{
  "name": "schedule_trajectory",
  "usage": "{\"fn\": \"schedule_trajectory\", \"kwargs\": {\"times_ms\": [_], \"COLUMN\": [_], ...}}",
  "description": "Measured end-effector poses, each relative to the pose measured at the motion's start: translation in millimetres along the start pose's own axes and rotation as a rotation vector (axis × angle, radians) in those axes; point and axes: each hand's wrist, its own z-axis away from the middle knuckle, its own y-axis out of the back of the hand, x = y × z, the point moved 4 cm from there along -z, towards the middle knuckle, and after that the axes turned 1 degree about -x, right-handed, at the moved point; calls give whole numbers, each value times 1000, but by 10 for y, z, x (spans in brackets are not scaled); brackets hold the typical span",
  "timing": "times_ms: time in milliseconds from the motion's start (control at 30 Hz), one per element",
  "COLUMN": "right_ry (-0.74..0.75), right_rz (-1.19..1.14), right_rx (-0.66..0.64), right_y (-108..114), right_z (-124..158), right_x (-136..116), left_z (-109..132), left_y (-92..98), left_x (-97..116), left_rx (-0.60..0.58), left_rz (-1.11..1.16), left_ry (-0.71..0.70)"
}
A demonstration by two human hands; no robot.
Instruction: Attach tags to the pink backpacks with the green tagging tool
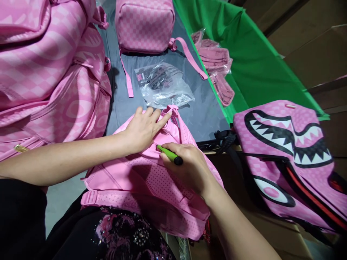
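A pink backpack (141,180) lies back-side up at the table's near edge, against my lap. My left hand (143,128) presses flat on its top, fingertips at the top carry loop (172,110). My right hand (187,164) grips a green tool with a black end (170,154), its green tip touching the fabric just under my left hand.
Several pink checkered backpacks are stacked at left (48,72); another stands at the back (145,25). A clear plastic bag (162,85) lies on the grey table (203,115). Pink bagged parts (219,66) rest on green cloth (255,61). A shark-mouth backpack (287,155) sits at right.
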Motion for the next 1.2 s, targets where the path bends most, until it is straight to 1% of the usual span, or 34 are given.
{"fn": "schedule_trajectory", "kwargs": {"times_ms": [133, 233, 333, 433, 500, 600, 700, 767, 867, 967, 1033, 1200], "right_ry": [-84, -103, -53, 53, 120, 188, 220, 219, 203, 202, 209, 242], "right_rz": [29, -77, -211, -178, -119, -41, 8, 25, 35, 33, 10, -22], "right_rx": [-3, 37, 101, 192, 221, 183, 120, 101, 87, 96, 113, 131], "right_y": [9, -35, -144, -249, -310, -391, -450, -471, -483, -473, -459, -447], "right_z": [24, 56, 95, 148, 183, 204, 182, 156, 123, 103, 93, 81], "right_x": [15, -34, -164, -361, -501, -684, -796, -822, -810, -786, -776, -791], "left_z": [31, 143, 343, 581, 732, 908, 995, 1012, 1020, 1044, 1070, 1168], "left_y": [18, 51, 78, 65, 37, -25, -103, -152, -209, -239, -238, -250], "left_x": [9, -19, -121, -249, -334, -418, -457, -483, -528, -588, -648, -802], "left_rx": [-2, 16, 0, -89, -145, -182, -191, -182, -147, -121, -126, -238], "left_rz": [-6, -19, -18, 3, -2, -13, -9, 10, 62, 138, 198, 354], "left_ry": [-2, 8, 32, 14, 45, 119, 141, 120, 46, 11, 67, 281]}}
